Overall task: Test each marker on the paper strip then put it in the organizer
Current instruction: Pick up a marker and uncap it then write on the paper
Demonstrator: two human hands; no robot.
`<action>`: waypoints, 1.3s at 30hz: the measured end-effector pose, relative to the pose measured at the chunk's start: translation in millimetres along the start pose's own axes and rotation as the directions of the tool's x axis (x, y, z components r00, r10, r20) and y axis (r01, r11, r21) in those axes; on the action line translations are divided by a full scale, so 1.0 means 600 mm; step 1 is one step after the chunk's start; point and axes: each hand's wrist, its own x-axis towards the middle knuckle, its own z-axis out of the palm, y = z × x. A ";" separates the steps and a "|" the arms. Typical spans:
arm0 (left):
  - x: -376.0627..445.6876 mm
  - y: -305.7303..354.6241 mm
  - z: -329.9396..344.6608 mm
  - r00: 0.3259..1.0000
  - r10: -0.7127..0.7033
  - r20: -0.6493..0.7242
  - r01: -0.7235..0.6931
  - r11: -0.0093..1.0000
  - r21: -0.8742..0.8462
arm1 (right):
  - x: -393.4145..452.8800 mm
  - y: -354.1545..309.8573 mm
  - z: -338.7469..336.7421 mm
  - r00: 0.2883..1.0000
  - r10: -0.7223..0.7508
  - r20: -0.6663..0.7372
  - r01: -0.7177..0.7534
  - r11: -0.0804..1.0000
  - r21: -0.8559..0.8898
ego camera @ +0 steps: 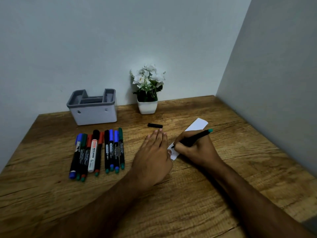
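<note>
The right hand (193, 148) grips a black marker (193, 138) in curled fingers, its tip touching the near end of the paper strip (197, 125). The left hand (154, 152) lies flat with straight fingers just left of the strip. A black cap (155, 125) lies beyond it. More markers (97, 152) lie at left, near the grey organizer (93, 107) on the tabletop (51, 194).
</note>
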 end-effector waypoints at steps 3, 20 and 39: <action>0.002 0.000 -0.001 1.000 -0.001 -0.008 0.001 1.000 0.000 | 0.002 -0.001 0.002 1.000 -0.009 0.006 0.009 1.000 -0.021; 0.001 0.002 0.001 1.000 -0.002 -0.011 0.002 1.000 0.008 | 0.005 -0.002 0.001 0.999 -0.013 -0.038 0.011 0.998 -0.055; 0.001 0.000 0.001 1.000 0.000 -0.027 -0.001 0.999 -0.033 | 0.014 0.003 0.005 0.994 0.047 -0.099 -0.052 0.997 -0.050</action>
